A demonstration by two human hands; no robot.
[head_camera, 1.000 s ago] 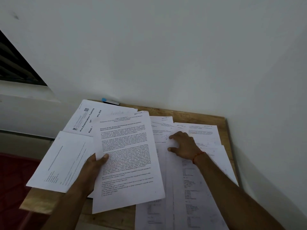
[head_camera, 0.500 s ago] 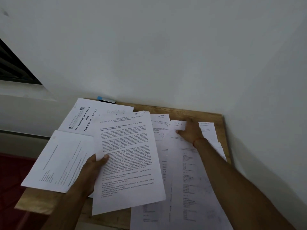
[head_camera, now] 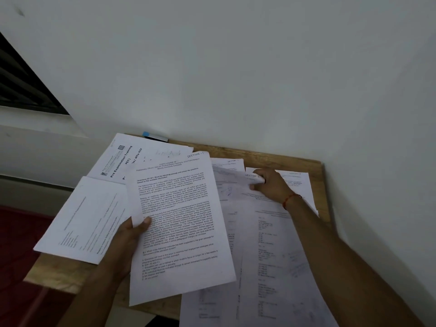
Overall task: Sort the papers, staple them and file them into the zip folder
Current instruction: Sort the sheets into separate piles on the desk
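White papers (head_camera: 101,218) cover most of the wooden table (head_camera: 317,185). Their near ends are cut off by the frame's bottom edge, and the print on the right-hand ones is too faint to read. A blue-tipped object (head_camera: 153,136) at the back rim is half hidden behind paper; I cannot identify it. My left hand (head_camera: 125,244) grips the "SECTION - 1" sheet (head_camera: 179,220), thumb on top and fingers hidden beneath it. My right hand (head_camera: 271,185) pinches the curled top corner of a second sheet (head_camera: 264,232) near the back. Bare wood shows only along the back, right and near-left rims. The table sits in a corner of pale wall (head_camera: 236,67), with a dark window (head_camera: 21,86) upper left and a red surface (head_camera: 14,267) below.
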